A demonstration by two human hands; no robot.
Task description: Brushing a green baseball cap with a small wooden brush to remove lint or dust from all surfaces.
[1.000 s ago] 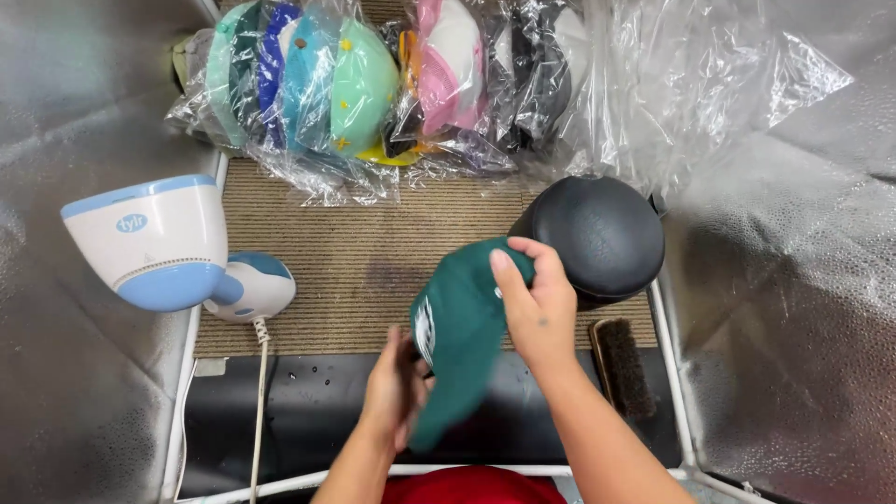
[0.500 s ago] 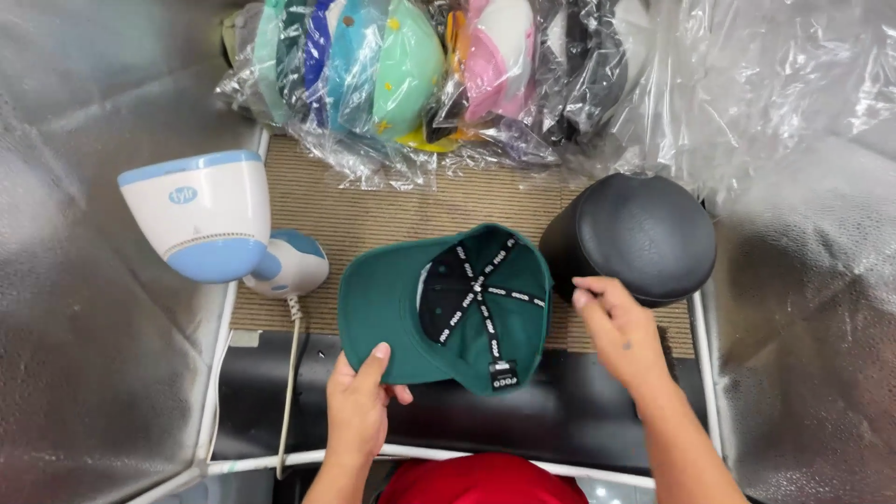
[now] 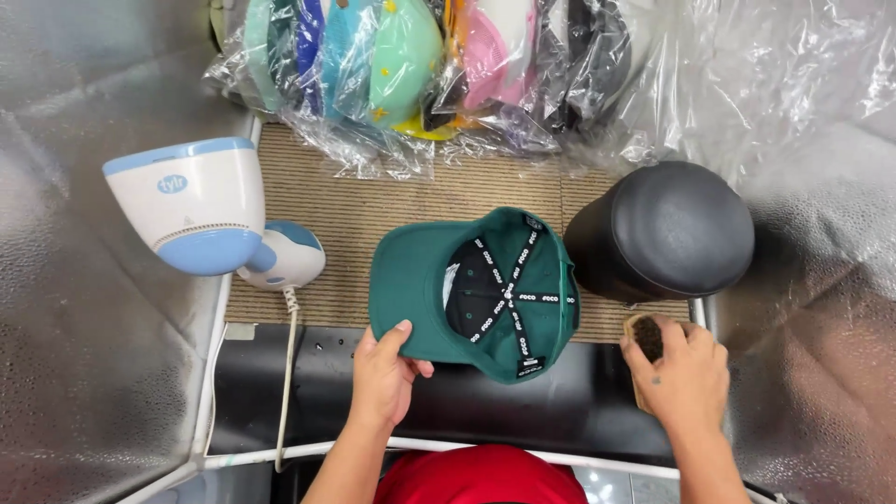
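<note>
Green cap (image 3: 420, 280) lies upside down at the middle of the work surface, its dark lining and the crossed white-printed seam tapes facing up and its brim pointing left; it rests partly on the tan ribbed mat (image 3: 373, 215) and partly over the black front ledge (image 3: 280, 373). Left hand (image 3: 385, 378) pinches the cap's brim at its near edge, thumb on top and fingers tucked beneath, so its grip is closed on the cap; right hand (image 3: 686, 378) lies over a wooden-backed brush (image 3: 647, 338) with dark bristles, just right of the cap and apart from it, fingers curled around the brush's body in what looks like a hold, though the hand covers most of the brush and the contact underneath is hidden. Black rounded cap form (image 3: 667, 229) stands just right of the cap, close beside its crown and just behind the brush; whether cap and form touch cannot be told. White and blue handheld steamer (image 3: 201, 210) sits at the left edge of the mat, well apart from the left hand, its white cord (image 3: 287, 373) running down over the ledge. Row of coloured caps in clear plastic bags (image 3: 401, 75) lines the far edge of the mat; loose clear plastic sheeting (image 3: 775, 75) is heaped at the far right; silver reflective sheeting (image 3: 84, 373) covers both sides.
</note>
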